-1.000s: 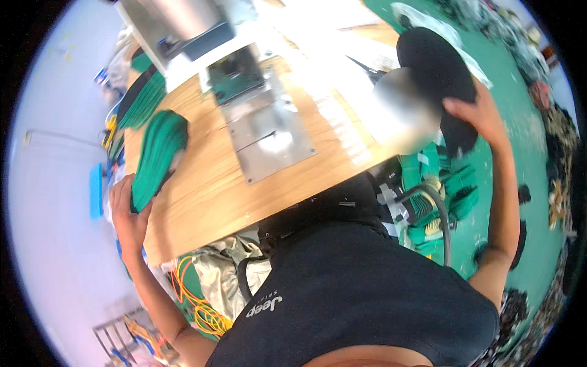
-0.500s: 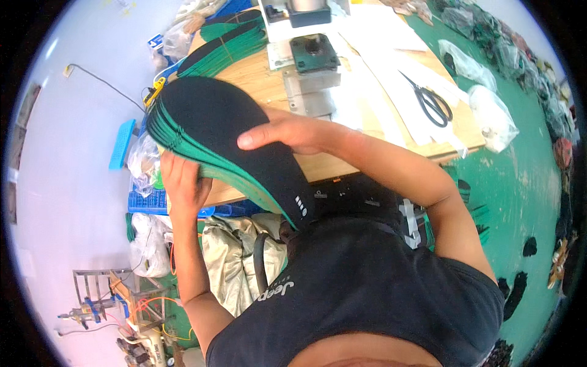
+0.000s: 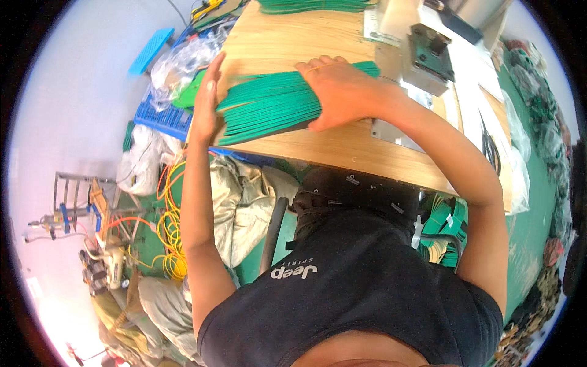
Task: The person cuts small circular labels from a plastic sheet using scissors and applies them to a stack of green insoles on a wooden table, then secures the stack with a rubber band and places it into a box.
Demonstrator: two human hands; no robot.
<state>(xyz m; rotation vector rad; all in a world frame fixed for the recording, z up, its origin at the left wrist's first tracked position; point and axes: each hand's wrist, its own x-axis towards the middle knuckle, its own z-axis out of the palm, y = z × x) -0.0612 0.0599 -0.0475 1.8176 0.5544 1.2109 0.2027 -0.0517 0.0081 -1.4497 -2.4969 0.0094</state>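
Observation:
A thick stack of insoles (image 3: 269, 105), green along its edges with some black below, stands on edge on the wooden table. My right hand (image 3: 348, 92) lies across it from above, thumb on the near side and fingers over the far side. At the left end my left hand (image 3: 206, 107) is upright, fingers stretched out, its palm facing the insole ends and close against them. The insoles' right part is partly hidden beneath my right hand.
More green-edged insoles (image 3: 312, 6) lie at the table's far edge. A dark metal press block (image 3: 430, 58) and black-handled scissors (image 3: 490, 150) are to the right. At the left are a blue crate (image 3: 160, 119) and clear plastic bags (image 3: 183, 67). Yellow hoses (image 3: 171, 226) coil below.
The insole stack has come down from the raised hold onto the table and turned on edge. My left hand has opened flat at its end; my right hand now grips from above.

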